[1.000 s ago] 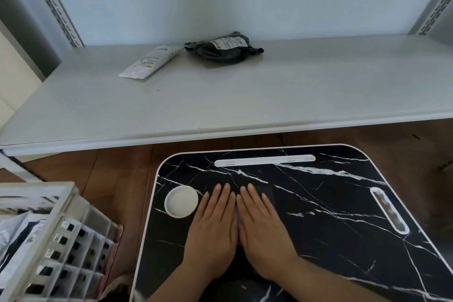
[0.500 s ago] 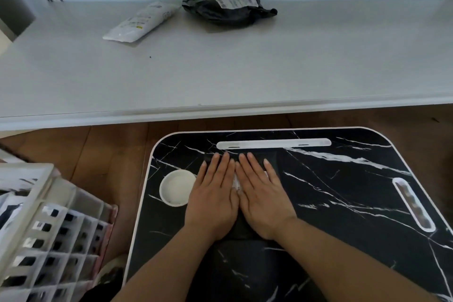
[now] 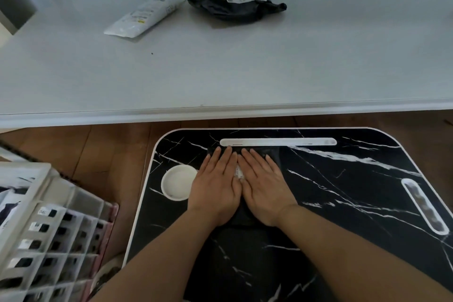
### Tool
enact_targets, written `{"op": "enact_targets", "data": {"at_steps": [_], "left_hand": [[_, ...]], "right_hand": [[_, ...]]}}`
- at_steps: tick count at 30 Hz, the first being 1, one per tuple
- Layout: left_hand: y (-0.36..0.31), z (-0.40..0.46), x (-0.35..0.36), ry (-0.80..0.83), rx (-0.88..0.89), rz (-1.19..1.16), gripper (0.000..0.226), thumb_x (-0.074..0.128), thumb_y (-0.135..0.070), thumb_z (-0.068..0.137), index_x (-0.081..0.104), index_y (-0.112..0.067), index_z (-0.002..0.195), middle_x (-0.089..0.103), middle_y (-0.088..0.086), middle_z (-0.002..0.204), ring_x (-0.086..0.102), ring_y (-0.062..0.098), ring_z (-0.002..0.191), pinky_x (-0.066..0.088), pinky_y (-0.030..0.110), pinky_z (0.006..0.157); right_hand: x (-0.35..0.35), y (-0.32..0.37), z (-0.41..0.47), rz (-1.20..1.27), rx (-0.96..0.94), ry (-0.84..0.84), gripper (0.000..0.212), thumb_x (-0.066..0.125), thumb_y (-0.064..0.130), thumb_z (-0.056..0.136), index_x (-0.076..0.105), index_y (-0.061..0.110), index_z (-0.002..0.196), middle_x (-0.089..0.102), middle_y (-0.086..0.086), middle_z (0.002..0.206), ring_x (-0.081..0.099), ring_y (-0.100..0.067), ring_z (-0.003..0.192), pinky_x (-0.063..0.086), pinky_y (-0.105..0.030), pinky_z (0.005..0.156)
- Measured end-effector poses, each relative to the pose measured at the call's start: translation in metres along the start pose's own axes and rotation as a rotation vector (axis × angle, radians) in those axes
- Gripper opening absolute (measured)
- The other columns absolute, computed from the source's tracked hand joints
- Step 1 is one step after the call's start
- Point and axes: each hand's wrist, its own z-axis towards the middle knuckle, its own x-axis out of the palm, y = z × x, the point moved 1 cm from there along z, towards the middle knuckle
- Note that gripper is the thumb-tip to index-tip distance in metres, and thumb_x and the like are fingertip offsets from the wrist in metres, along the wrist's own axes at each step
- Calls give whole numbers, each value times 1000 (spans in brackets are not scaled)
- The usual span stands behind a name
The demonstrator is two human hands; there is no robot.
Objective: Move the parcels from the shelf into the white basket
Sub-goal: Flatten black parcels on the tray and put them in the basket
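Flatly, straight fingers were laid side by side, the left hand (image 3: 215, 191) and right hand (image 3: 266, 192) pressed on what seemed a dark parcel (image 3: 241, 218) near the marble desk's (image 3: 343, 203) far edge. Two parcels, white (image 3: 142, 16) and black (image 3: 235, 2), were left at the shelf's (image 3: 245, 68) back edge; the white basket (image 3: 36, 240) was seen beside the desk's left edge.

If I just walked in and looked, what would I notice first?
Two hands, the left hand and the right hand, lie flat side by side on a dark parcel on the black marble-look table. Behind them, a black parcel and a white parcel lie on the pale shelf. The white basket stands at the lower left.
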Motion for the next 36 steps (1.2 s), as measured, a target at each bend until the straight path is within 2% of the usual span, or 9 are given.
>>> {"op": "enact_targets", "data": {"at_steps": [4,8,12,16,20,22,26,32,36], "left_hand": [[0,-1,2,-7,-1,-17,80,-9,-46,81,9,-18,153,5,-1,162,-4,13,148,-8,28,120],[-3,-12,5,-5,5,-12,75,-6,-44,85,10,-17,153,6,0,162,-6,15,148,-9,30,119],[-6,-17,2,6,-10,7,76,-7,-45,83,8,-18,153,3,-1,162,-9,22,148,-10,32,118],[-5,-17,3,10,-26,35,74,-5,-45,85,9,-20,153,4,-3,162,-8,27,148,-8,39,120],[-5,-20,6,22,-54,60,73,-5,-48,84,5,-25,154,-3,-6,161,-13,33,147,-9,43,120],[-4,-21,7,7,-71,54,71,1,-49,87,10,-26,153,0,-5,161,-10,35,147,-5,45,120],[-4,-21,9,7,-80,55,68,14,-49,89,21,-24,152,10,5,161,1,36,147,3,48,120],[-4,-18,6,48,-76,91,80,-11,-64,81,-7,-28,153,-11,8,161,-21,30,145,-11,45,119],[-3,-20,10,26,-73,67,85,-23,-71,77,-11,-28,150,-11,11,160,-22,29,145,-14,45,116]], "right_hand": [[4,-2,-1,3,-4,-5,81,-19,50,80,0,21,154,-5,6,162,-15,-7,146,-12,-34,118],[11,0,-12,7,-18,-7,93,-37,56,76,-1,20,153,-6,2,162,-21,-11,144,-14,-39,116],[10,2,-18,-25,78,3,74,-24,57,84,-6,32,152,-15,5,159,-29,-23,142,-20,-53,112],[11,0,-19,-33,125,20,66,-15,60,84,-15,40,147,-16,1,160,-29,-25,143,-20,-55,112],[13,-1,-23,-48,108,28,74,-29,63,75,-21,36,143,-16,-1,160,-29,-24,143,-19,-55,112],[11,-2,-23,-52,85,40,79,-35,63,71,-24,32,142,-19,-1,160,-31,-23,142,-19,-56,112],[5,-17,-27,-90,-23,92,84,-27,69,75,-22,22,144,-24,0,158,-34,-20,140,-16,-54,113],[0,-30,-26,-220,-135,204,107,-10,90,67,-23,16,143,-30,-5,154,-35,-23,139,-13,-55,113],[-3,-26,-26,-237,-109,241,112,-4,92,64,-26,15,142,-32,-5,153,-37,-24,138,-14,-56,113]]}}
